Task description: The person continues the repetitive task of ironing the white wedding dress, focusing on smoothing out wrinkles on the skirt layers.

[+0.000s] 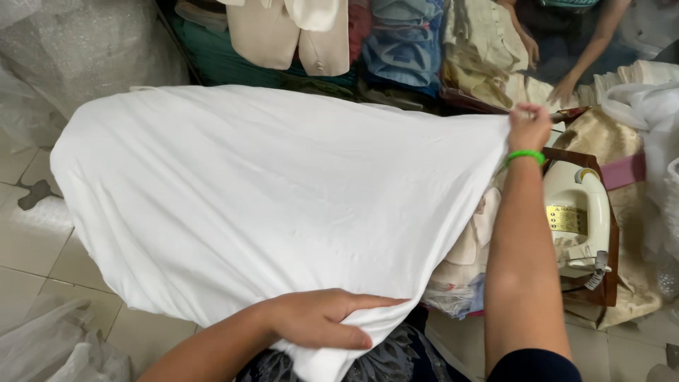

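Note:
A large white cloth (254, 191) is spread wide across the middle of the view. My right hand (529, 127), with a green band on its wrist, pinches the cloth's far right corner and pulls it taut. Close to my body, my left hand (322, 318) lies flat on the cloth's near edge, fingers together and pointing right.
A cream electric iron (576, 216) rests on a brown board to the right, atop gold fabric (601, 138). Stacks of folded garments (403, 49) line the back. Another person's hands (562, 88) touch cloth at the top right. Plastic bags (78, 49) sit at left on the tiled floor (35, 247).

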